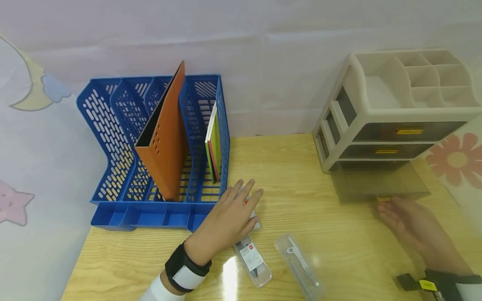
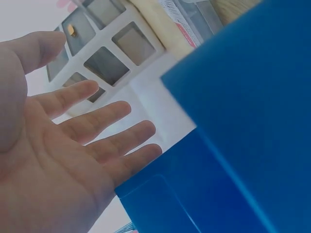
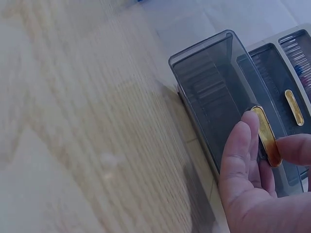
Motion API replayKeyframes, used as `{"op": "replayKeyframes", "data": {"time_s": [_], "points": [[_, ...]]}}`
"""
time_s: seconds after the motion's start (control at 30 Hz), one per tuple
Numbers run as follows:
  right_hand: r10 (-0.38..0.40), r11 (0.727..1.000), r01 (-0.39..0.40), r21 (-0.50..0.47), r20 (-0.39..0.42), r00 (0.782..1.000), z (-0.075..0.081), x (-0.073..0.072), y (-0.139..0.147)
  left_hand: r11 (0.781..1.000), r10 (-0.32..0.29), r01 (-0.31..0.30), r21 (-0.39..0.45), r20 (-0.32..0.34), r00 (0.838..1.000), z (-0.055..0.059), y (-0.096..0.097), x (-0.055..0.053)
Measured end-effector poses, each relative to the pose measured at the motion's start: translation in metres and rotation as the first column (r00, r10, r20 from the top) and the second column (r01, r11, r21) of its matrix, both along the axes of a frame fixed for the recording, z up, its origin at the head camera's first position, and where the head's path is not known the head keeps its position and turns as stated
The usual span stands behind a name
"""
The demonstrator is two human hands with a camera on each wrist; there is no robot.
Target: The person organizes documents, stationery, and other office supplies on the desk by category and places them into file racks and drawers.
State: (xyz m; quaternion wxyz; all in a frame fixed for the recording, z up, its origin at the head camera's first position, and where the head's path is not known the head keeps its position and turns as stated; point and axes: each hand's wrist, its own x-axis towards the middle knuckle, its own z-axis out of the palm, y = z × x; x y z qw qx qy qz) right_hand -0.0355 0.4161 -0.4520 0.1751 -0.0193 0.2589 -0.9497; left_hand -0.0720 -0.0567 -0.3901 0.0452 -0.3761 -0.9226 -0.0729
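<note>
My right hand (image 1: 410, 221) pinches the gold handle (image 3: 266, 133) of the cabinet's bottom drawer (image 1: 376, 184), thumb on one side and fingers on the other. That smoky clear drawer is pulled out, and no contents show in it. Fingers spread, my left hand (image 1: 229, 217) is over the table beside the blue file rack (image 1: 226, 138), with nothing in its grasp. It partly hides packages below it, among them a clear case with a white label (image 1: 251, 257). Right of that lies another clear case (image 1: 299, 265) with a slim white tool inside.
An orange folder (image 1: 167, 146) and several thin booklets (image 1: 213, 144) stand in the rack, which has small front trays (image 1: 147, 217). The white cabinet (image 1: 361, 83) at the right has two shut upper drawers and top compartments. A wall covering rises behind.
</note>
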Motion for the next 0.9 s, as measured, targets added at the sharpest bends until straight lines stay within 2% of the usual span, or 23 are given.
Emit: {"op": "replayKeyframes", "data": {"time_s": [0.27, 0.5, 0.73, 0.8, 0.9], "points": [[0.014, 1.0, -0.015, -0.025, -0.039, 0.999, -0.001, 0.006, 0.0, 1.0, -0.003, 0.003, 0.006, -0.006, 1.0, 0.004, -0.001, 0.001], [0.023, 1.0, -0.023, 0.003, -0.02, 1.0, -0.006, 0.011, 0.001, 1.0, -0.023, 0.023, 0.004, -0.031, 0.999, 0.006, -0.001, 0.005], [0.031, 0.999, -0.03, 0.04, -0.026, 0.999, -0.007, 0.012, 0.002, 0.994, -0.109, 0.109, 0.009, -0.051, 0.993, 0.004, 0.0, 0.016], [0.056, 0.996, -0.052, 0.073, -0.042, 0.998, -0.004, 0.013, 0.001, 0.99, -0.14, 0.14, 0.021, -0.038, 0.989, 0.002, 0.0, 0.02], [0.141, 0.977, -0.124, 0.174, -0.094, 0.985, 0.002, 0.014, -0.003, 0.984, -0.172, 0.172, 0.039, -0.008, 0.985, 0.0, -0.002, 0.025]]}}
